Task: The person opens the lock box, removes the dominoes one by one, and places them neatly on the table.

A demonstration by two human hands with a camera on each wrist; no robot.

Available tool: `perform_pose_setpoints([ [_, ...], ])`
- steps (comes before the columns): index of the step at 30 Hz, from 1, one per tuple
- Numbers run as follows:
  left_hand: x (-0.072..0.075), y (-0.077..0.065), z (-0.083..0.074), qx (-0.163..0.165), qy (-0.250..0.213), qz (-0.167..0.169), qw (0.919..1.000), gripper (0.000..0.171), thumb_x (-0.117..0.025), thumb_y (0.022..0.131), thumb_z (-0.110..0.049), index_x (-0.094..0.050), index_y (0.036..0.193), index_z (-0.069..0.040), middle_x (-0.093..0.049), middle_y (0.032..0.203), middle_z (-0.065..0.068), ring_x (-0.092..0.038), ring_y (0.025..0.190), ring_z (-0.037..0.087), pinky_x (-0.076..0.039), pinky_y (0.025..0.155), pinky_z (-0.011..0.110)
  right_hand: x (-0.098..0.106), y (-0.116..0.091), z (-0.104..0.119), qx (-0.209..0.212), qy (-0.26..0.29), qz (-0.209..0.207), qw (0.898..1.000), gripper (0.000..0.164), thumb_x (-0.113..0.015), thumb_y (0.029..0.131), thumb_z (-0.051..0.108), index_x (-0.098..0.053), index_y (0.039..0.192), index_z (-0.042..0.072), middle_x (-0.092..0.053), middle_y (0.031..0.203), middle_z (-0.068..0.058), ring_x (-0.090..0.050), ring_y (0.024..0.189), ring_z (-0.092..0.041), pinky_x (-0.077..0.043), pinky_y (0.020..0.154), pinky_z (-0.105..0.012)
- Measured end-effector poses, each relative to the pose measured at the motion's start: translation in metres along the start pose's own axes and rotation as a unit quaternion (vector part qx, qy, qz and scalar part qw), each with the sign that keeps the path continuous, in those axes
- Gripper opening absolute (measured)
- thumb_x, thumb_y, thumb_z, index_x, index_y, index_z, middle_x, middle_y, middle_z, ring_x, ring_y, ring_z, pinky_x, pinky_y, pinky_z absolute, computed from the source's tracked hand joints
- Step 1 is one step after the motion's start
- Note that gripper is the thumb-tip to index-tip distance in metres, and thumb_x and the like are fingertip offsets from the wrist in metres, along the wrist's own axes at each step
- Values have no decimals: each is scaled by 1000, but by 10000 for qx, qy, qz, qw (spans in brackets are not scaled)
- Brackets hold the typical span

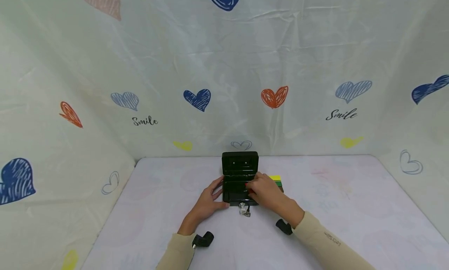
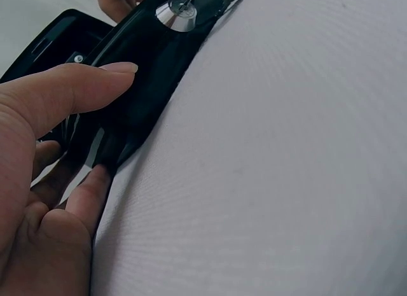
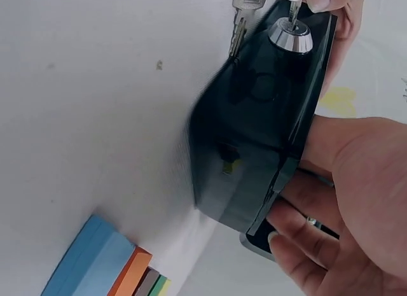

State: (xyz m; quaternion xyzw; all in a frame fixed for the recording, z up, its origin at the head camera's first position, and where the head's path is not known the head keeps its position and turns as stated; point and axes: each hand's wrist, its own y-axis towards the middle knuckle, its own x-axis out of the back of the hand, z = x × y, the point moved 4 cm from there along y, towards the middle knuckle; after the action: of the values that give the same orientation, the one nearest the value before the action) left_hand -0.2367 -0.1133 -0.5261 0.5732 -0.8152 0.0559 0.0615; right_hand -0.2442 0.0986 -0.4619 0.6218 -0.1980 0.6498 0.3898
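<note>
A black metal cash box [image 1: 233, 192] stands on the table with its lid [image 1: 240, 163] raised. My left hand [image 1: 207, 201] grips its left front corner; in the left wrist view the thumb [image 2: 95, 86] lies along the front wall, and other fingers are by the left side. My right hand [image 1: 264, 190] reaches over the right wall into the box. Its fingertips pinch a small red piece [image 1: 246, 185], mostly hidden by the hand. Keys [image 1: 244, 210] hang from the round silver lock [image 3: 290, 35] at the front.
Right of the box, partly behind my right hand, lies a row of coloured blocks [image 3: 95, 254]: blue, orange, brown, green and yellow. A white cloth covers the table [image 1: 158, 192]. A white curtain [image 1: 238, 67] printed with hearts rises behind it.
</note>
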Motion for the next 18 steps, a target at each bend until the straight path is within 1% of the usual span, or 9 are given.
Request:
perform_pose_setpoints([
  [4, 0, 0, 1, 17, -10, -3, 10000, 100, -81, 83, 12, -31, 167, -8, -28, 170, 25, -36, 152, 50, -53, 113, 40, -1, 2, 1, 96, 156, 96, 9998, 12, -87, 86, 8, -81, 97, 9, -79, 92, -2, -56, 86, -19, -54, 76, -34],
  [7, 0, 0, 2, 0, -21, 18, 10000, 100, -81, 82, 12, -30, 167, -7, -28, 169, 25, -36, 152, 50, -53, 112, 38, -1, 2, 0, 113, 197, 130, 9997, 15, -87, 87, 9, -82, 100, 10, -79, 96, -2, -57, 88, -19, -55, 80, -36],
  [9, 0, 0, 3, -8, -39, 33, 10000, 100, -81, 82, 12, -30, 167, -7, -27, 170, 25, -36, 152, 50, -53, 112, 38, -1, 2, -1, 98, 114, 92, 9998, 16, -88, 86, 10, -82, 101, 10, -80, 99, -3, -59, 91, -21, -55, 81, -37],
  [12, 0, 0, 3, -28, -37, 43, 10000, 100, -81, 82, 13, -30, 166, -6, -27, 169, 26, -36, 152, 50, -53, 112, 37, -1, 2, -3, -15, -164, -15, 9999, 19, -89, 85, 13, -82, 103, 10, -79, 103, -4, -61, 95, -23, -56, 83, -38],
  [15, 0, 1, 4, -37, -57, 40, 10000, 100, -81, 82, 13, -30, 166, -6, -28, 169, 26, -35, 152, 50, -53, 112, 37, -1, 3, -5, -161, -399, -117, 9990, 23, -91, 84, 16, -82, 104, 9, -79, 103, -6, -61, 95, -24, -55, 81, -38],
  [18, 1, 1, 4, -38, -74, 27, 10000, 101, -81, 82, 13, -31, 166, -7, -28, 169, 25, -35, 152, 50, -53, 112, 37, -2, 6, -5, -288, -533, -59, 9981, 26, -92, 83, 18, -82, 104, 7, -79, 102, -8, -60, 94, -25, -54, 80, -38],
])
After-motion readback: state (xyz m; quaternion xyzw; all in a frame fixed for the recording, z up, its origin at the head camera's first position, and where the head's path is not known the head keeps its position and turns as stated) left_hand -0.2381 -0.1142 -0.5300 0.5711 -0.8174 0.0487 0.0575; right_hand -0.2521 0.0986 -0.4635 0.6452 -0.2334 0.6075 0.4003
